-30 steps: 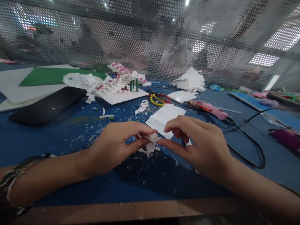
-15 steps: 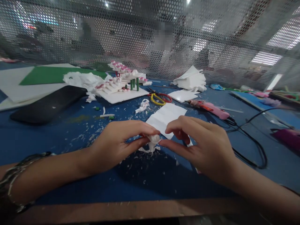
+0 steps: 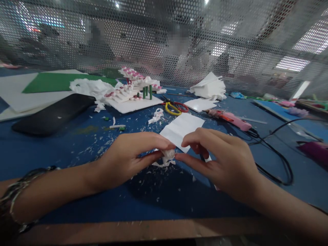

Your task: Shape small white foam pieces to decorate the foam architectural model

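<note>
My left hand [image 3: 128,159] pinches a small rolled piece of white paper [image 3: 169,154] between thumb and fingers. A coil of layers shows at its end. My right hand [image 3: 220,159] faces it, with the thumb tip at the roll's right edge. Its index finger is bent and stands apart from the thumb. Under the right palm, part of a slim white object [image 3: 208,159] shows; I cannot tell whether it is held or lies there. White paper scraps [image 3: 164,164] lie just below the roll. A creased white sheet [image 3: 183,128] lies behind both hands.
Farther back are yellow-and-red-handled scissors [image 3: 175,107], a pink glue gun [image 3: 230,119] with a black cord, and a white-and-pink paper model [image 3: 133,90]. A black phone-like slab [image 3: 53,114] lies left. Crumpled paper [image 3: 208,87] sits before the perforated metal screen [image 3: 143,41].
The paper roll has turned slightly in the left fingers, its coiled end showing a little more. Both hands stay nearly in place; the right thumb remains beside the roll.
</note>
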Available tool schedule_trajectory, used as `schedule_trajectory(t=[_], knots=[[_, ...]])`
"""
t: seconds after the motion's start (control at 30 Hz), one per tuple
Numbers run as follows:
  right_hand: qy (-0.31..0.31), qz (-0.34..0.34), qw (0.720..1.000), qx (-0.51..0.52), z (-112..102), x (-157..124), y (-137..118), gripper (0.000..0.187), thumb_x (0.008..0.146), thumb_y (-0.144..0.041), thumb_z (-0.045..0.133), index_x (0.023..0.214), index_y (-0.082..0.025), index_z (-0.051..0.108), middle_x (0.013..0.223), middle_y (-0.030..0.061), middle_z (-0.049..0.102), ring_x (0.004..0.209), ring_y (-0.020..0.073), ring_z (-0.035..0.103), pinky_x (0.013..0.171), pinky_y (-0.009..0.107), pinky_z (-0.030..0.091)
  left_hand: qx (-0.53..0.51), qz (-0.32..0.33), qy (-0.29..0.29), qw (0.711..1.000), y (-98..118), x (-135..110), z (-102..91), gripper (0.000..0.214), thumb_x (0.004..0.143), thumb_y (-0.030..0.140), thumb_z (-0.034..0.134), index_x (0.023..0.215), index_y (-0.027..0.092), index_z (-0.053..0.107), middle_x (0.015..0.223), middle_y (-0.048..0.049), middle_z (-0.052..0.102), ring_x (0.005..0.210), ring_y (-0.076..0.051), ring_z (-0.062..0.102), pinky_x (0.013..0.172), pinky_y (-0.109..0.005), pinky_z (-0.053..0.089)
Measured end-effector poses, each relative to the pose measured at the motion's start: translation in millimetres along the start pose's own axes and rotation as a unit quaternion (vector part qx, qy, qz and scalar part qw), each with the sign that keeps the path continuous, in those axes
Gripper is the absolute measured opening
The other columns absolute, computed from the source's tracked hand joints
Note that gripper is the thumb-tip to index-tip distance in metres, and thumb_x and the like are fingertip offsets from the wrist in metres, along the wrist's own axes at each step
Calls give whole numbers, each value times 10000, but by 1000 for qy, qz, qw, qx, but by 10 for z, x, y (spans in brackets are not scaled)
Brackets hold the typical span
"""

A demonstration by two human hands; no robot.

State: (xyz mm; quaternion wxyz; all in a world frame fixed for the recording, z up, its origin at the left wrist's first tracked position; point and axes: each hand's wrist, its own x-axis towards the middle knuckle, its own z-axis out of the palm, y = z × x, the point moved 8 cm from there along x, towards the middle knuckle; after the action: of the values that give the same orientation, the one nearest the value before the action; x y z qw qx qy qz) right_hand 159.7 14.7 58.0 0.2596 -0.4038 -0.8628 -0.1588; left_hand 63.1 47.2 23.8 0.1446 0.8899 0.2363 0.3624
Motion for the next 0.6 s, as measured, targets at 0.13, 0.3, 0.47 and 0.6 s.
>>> schedule_trajectory(t=[0.13,0.3,0.47,0.6], knots=[[0,-3,1000,-11,-5,-8,-19,159,779,-339,526,727,-190,525,523,-47,490,449,65,430,452,186,310,7,6,-3,1000,11,4,1,191,802,203,461,921,228,608,890,-2,677,841,-121,620,754,-210,482],[29,-18,998,-60,-50,0,29,164,793,-320,506,722,-175,535,526,-39,515,463,72,461,467,199,338,6,7,3,1000,-8,-11,2,188,796,181,460,910,216,607,888,0,677,833,-111,618,758,-192,475],[67,-171,965,-187,-81,-56,-90,88,789,-207,501,733,-174,560,661,11,619,657,134,572,649,278,427,-3,-38,2,999,-84,5,-21,191,802,226,451,901,213,615,882,-2,677,842,-126,614,748,-203,474],[53,-285,937,-197,-24,-171,-252,163,816,-178,451,888,-184,598,899,0,652,959,129,557,850,274,414,3,-74,16,997,-176,33,-65,188,790,216,459,884,214,621,845,8,679,796,-117,615,701,-188,473]])
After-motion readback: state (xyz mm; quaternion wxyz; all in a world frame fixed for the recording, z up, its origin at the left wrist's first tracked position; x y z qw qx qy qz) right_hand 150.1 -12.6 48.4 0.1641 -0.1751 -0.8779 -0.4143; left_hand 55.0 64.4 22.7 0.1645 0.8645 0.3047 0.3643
